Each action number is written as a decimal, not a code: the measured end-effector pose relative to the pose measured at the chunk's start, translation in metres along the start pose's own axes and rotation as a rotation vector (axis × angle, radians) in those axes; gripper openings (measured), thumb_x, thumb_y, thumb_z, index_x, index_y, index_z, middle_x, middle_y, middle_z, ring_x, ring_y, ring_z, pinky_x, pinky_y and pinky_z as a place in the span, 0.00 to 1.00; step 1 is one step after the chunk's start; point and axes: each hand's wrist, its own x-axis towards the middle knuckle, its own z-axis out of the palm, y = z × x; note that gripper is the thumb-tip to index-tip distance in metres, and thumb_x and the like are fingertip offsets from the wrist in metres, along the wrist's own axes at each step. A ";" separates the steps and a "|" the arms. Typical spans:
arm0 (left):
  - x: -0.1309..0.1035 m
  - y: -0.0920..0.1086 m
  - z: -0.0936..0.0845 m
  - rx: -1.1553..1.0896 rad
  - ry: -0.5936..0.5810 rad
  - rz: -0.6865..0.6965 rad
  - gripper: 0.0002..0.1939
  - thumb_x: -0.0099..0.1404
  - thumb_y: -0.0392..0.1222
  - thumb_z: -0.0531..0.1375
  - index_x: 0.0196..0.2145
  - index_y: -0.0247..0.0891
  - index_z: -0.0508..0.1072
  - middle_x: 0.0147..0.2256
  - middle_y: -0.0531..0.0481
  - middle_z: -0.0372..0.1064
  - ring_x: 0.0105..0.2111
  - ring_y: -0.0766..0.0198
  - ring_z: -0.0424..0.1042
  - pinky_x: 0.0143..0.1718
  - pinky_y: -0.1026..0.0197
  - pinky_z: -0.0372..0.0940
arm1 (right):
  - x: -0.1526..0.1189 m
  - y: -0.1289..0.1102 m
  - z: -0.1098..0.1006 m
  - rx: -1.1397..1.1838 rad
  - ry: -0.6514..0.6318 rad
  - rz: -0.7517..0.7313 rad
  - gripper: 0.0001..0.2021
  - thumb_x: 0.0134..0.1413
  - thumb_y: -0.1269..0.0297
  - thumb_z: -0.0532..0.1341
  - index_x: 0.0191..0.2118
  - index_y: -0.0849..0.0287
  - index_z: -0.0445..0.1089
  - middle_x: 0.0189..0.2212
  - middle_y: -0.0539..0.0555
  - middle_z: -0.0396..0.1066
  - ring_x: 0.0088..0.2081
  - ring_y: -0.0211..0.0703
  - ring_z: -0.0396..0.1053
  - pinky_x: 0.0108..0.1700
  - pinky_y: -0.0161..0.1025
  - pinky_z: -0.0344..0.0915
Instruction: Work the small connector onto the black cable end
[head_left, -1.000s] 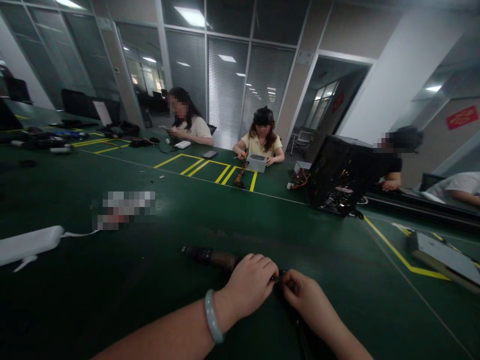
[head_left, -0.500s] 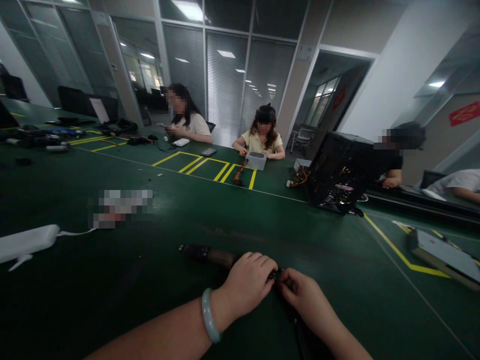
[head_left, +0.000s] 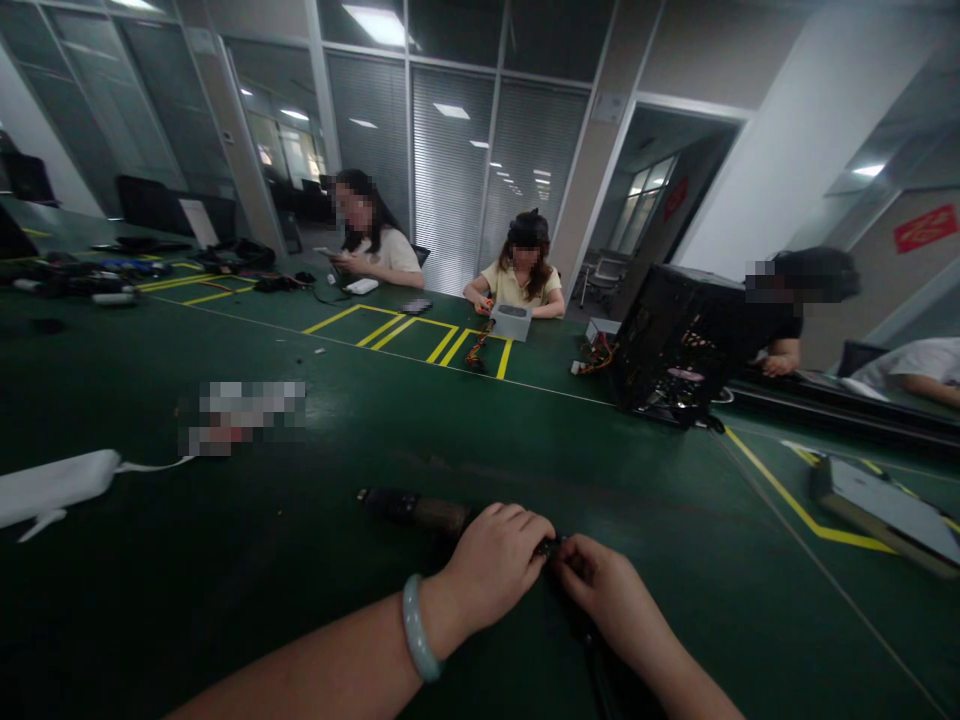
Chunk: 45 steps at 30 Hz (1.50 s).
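Note:
An electric screwdriver (head_left: 431, 512), dark and cylindrical with a narrow tip at its left end, lies on the green table. My left hand (head_left: 499, 560), with a pale green bangle (head_left: 421, 628) at the wrist, is closed over the rear part of it. My right hand (head_left: 611, 590) pinches at the tool's rear end, where a dark cable (head_left: 596, 665) runs down toward the table's near side. The fingertips of both hands almost meet there. What exactly sits between the right fingertips is mostly hidden; it looks like the cable's end.
A white power bank-like block (head_left: 60, 487) with a strap lies at left. A black computer case (head_left: 667, 345) stands at right, near a grey metal box (head_left: 889, 505). Across the table, one person works at a power supply (head_left: 511, 322); others sit nearby. Cables and parts lie at far left.
Almost nothing differs. Both hands keep their places at the screwdriver's rear end, and the view has shifted very slightly.

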 end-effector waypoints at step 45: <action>-0.001 -0.006 0.007 0.031 0.007 -0.007 0.09 0.65 0.34 0.58 0.44 0.41 0.70 0.49 0.50 0.70 0.49 0.57 0.69 0.51 0.51 0.62 | -0.004 -0.003 -0.003 0.064 0.054 0.006 0.04 0.56 0.64 0.60 0.35 0.57 0.71 0.28 0.47 0.72 0.29 0.36 0.68 0.32 0.31 0.59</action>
